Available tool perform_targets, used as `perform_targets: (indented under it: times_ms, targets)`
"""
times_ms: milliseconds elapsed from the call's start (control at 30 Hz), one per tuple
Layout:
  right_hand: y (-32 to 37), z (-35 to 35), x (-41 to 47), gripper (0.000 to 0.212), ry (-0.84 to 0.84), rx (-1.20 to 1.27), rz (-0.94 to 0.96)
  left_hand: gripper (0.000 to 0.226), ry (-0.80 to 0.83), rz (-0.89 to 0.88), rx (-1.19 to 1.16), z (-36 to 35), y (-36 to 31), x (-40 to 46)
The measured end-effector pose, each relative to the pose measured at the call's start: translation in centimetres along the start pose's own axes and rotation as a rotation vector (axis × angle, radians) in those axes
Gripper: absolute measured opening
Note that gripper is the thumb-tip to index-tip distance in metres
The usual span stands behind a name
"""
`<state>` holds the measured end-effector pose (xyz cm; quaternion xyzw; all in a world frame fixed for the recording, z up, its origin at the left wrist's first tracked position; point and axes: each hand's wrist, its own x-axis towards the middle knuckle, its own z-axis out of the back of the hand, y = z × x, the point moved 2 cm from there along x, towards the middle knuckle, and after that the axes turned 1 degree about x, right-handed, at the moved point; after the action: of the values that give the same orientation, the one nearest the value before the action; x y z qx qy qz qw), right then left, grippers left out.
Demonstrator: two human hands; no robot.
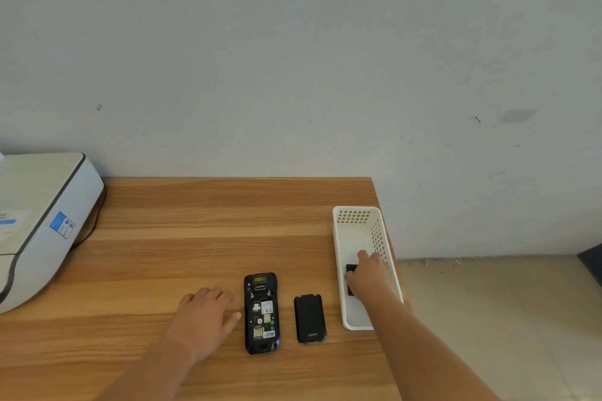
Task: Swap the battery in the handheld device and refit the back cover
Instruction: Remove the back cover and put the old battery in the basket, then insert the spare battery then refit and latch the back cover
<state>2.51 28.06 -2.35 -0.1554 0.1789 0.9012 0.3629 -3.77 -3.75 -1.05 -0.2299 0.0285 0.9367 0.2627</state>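
Wooden bench [195,221] against a pale wall: the handheld device [261,312] lies face down, battery bay uncovered, its back cover [309,318] just beside it. Left hand [203,316] rests flat, fingers spread, near the device. Right hand [368,277] reaches into a white basket [358,215], fingers on a black battery [350,268]; whether they grip it cannot be told.

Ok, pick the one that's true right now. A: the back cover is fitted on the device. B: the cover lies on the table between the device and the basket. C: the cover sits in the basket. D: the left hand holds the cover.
B: the cover lies flat on the table, right of the open device and left of the basket.
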Motion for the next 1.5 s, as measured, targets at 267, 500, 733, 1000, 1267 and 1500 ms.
perform_targets:
  times_ms: [267,500,733,1000,1267,1500]
  targets:
    - [4.0,4.6,-2.7,0.053,-0.204,-0.032,0.183,0.050,-0.048,-0.026,0.002,3.6,-0.6,-0.8]
    - [8.5,2.4,-6.3,0.054,-0.162,-0.148,0.382,0.051,-0.069,-0.029,0.000,4.3,0.1,-1.2]
    - [9.8,-2.3,-8.8,0.059,-0.028,-0.186,0.467,0.048,-0.081,-0.016,-0.047,2.6,1.6,-1.5]
    - [10.0,-6.0,-10.4,0.053,0.072,-0.194,0.489,0.049,-0.047,0.008,-0.083,0.4,3.1,-1.9]
    - [9.3,-5.9,-9.8,0.054,0.068,-0.180,0.452,0.049,-0.026,0.102,-0.069,-0.6,7.4,-2.2]
    - [8.9,-6.9,-9.9,0.059,0.100,-0.204,0.441,0.074,0.088,0.044,-0.032,-3.2,8.8,-2.5]
